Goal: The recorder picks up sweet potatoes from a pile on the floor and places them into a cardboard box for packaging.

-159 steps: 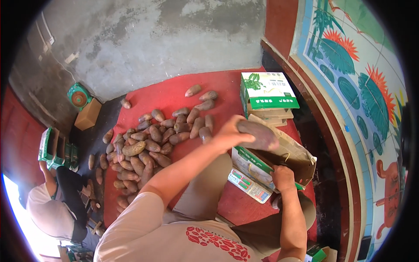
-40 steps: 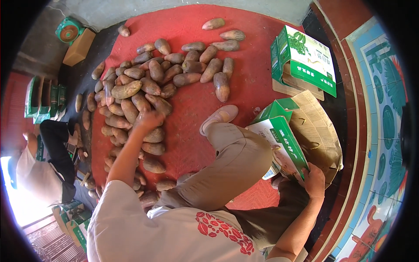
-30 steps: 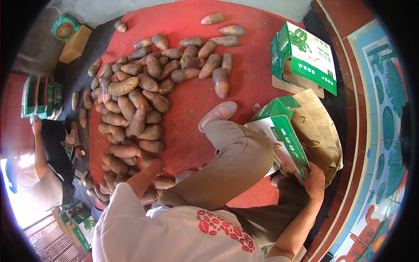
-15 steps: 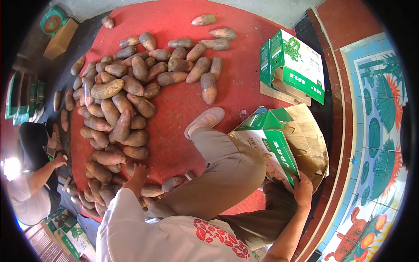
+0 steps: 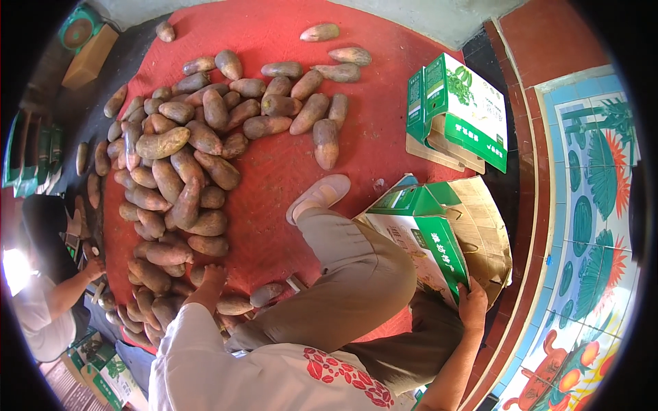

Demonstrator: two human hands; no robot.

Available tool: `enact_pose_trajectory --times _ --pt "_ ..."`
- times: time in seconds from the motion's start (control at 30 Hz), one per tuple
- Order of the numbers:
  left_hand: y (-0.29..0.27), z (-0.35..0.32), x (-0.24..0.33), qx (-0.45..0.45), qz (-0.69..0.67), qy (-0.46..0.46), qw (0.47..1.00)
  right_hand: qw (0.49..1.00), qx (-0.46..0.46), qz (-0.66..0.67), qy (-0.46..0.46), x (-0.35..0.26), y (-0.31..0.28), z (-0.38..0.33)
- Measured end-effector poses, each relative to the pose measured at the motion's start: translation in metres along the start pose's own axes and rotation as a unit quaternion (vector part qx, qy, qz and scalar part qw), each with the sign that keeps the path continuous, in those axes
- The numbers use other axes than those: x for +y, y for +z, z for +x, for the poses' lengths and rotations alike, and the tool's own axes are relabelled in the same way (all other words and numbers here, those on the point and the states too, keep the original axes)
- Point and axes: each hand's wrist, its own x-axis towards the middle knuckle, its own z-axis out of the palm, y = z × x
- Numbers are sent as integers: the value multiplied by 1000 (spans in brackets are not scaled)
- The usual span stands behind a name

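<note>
At the near edge of a big heap of plump brown-pink tubers, my left hand has its fingers curled down against a tuber. Most of its fingertips are hidden, as is part of that tuber. On the right, my right hand grips the edge of a green and white carton, thumb and fingers pinching its wall. The carton lies tilted beside my bent knee, its brown cardboard inside facing right. No contents can be made out in it.
A second green and white carton stands farther back by the tiled wall. Loose tubers lie on the red mat. Another person works at the left, with a small wooden piece near my knee and a green scale behind.
The view has shifted slightly. My left hand has drawn its fingers in more closely at the same tuber. My right hand keeps its hold on the carton.
</note>
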Motion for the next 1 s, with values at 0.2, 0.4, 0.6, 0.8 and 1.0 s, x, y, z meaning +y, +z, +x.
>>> enact_pose_trajectory --times 0.2,0.4,0.6,0.8,1.0 --pt "-26 3 15 41 -129 -65 989 1000 -8 -3 -8 -1 4 5" --pt "-105 -8 28 46 -306 -112 944 1000 12 -1 -7 3 4 -1" --pt "-112 -5 33 -58 -137 -73 986 1000 14 0 -9 3 7 -2" --pt "-82 2 44 -18 -19 -68 997 999 25 5 -31 4 5 -3" --pt "-107 -29 46 -25 -51 -31 998 999 24 -8 -35 7 8 -3"
